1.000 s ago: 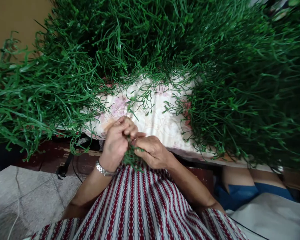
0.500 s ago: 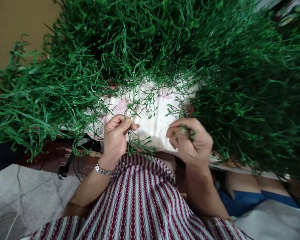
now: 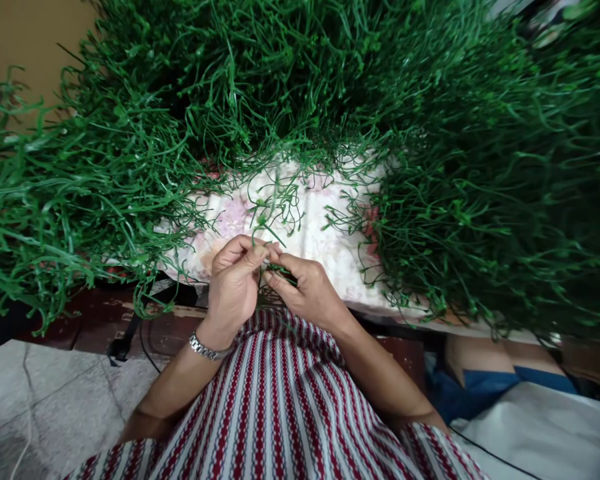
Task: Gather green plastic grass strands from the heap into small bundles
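Left hand (image 3: 235, 283) and right hand (image 3: 307, 293) meet fingertip to fingertip, both pinched on a thin green stem (image 3: 275, 267) between them, mid-joining it seems; next likely needs a firm, steady twist

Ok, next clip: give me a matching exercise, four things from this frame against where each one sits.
Things:
1. wristwatch
2. floral cloth
3. green stems
4. striped garment

Places:
A. heaped on three sides of the cloth
B. on the left hand's wrist
C. over the person's lap, bottom of the view
D. spread on the surface just beyond the hands

Pairs: 1-B, 2-D, 3-A, 4-C
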The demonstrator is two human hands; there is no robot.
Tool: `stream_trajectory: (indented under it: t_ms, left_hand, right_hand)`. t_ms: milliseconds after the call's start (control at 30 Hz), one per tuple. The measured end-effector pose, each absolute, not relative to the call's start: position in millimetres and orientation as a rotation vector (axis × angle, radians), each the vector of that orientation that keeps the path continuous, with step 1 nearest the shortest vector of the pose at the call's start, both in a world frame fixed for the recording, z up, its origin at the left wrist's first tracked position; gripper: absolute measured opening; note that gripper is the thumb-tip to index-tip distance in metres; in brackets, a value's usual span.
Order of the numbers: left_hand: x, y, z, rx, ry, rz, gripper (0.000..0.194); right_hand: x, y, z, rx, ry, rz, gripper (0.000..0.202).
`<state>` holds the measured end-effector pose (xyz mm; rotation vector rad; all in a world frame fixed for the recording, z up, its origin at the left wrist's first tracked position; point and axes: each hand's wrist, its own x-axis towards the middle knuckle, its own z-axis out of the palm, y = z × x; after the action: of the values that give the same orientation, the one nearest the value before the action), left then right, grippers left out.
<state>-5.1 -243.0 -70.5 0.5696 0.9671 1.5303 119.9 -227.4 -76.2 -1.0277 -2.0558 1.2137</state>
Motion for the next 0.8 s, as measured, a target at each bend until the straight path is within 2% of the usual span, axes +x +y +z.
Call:
stream_trajectory:
  t_ms: [167,367,467,567,700,800]
  left_hand:
    - [-7.4,-242.9,-67.5,0.395,0.894,1.433,0.023]
    - [-5.0,-244.3,-64.1,0.277,0.764,1.371,0.022]
    - [-12.2,-237.6,-64.3,0.226,0.776,1.352,0.024]
    - [-21.6,-228.8,-64.4,0.24,0.818,1.48,0.026]
    - [-21.4,-224.6,-64.2,0.469,0.827,1.459,0.018]
    - [-16.0,-226.3,-63.2,0.553,0.882,1.488,0.02]
  right_hand:
    - [120.2,-233.1,-76.8,-0.872,-2.043,1.263,0.025]
    - [121.4,-236.2,-79.4,-0.698,-2.041,1.18,0.031]
    - [123.6,-239.4,-81.8,-0.56,-2.021,1.208,0.027]
    - [130.5,-239.7,-79.2,-0.396,-2.0,1.244,0.02]
    - [155.3,-227.3,-59.2,-0.703,-1.94,0.935,0.013]
    - [178.7,-221.0,-39.5,-0.902,-1.871,0.656,0.011]
